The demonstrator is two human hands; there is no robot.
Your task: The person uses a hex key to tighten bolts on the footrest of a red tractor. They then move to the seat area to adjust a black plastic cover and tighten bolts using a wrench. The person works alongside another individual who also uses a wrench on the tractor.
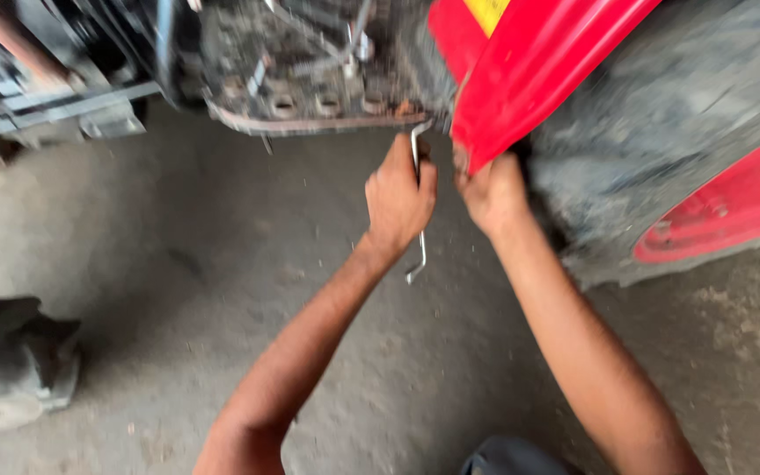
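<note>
You are gripping the bent metal wrench in your left hand, its top end at the grimy underside just above, while your right hand is clutching the red fender's lower edge, the fastening apparently mid-work

Open concrete floor is lying free below and left of both hands, giving wide room to pass. Greasy machine underside is blocking upward. Red fender and dusty tyre are crowding the right hand, closing off the right. Left hand, gripping bent metal wrench, is leaving only a narrow gap between hands. Dark object is sitting far left.
</note>
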